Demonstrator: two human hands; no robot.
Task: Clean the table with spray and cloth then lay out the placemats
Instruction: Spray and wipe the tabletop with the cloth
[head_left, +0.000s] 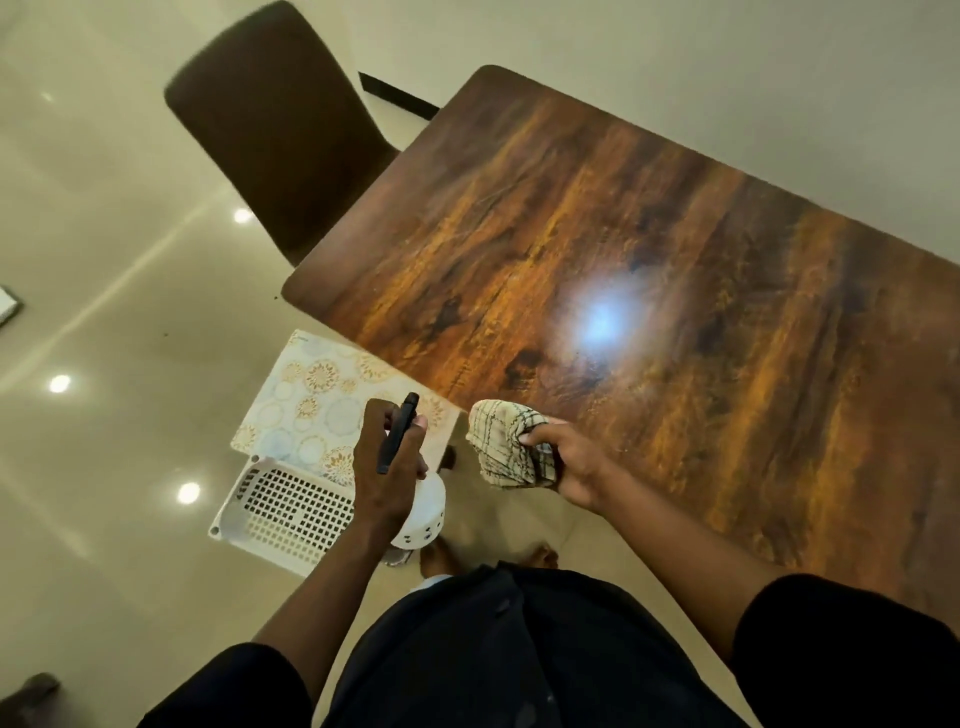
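Note:
A glossy brown wood-grain table (649, 218) fills the right half of the view. My left hand (387, 467) is closed around a spray bottle with a black trigger head (397, 436) and a white body (428, 512), held off the table's near-left corner. My right hand (571, 460) grips a bunched cream cloth with dark check lines (501, 441), which sits at the table's near edge. Patterned placemats (317, 405) with gold and pale blue circles lie below the table's corner, under my left hand.
A white perforated plastic basket (280, 512) sits beside the placemats, partly under them. A brown upholstered chair (275, 124) stands at the table's far-left side. Shiny beige floor tiles (104, 312) spread to the left. My feet show below the bottle.

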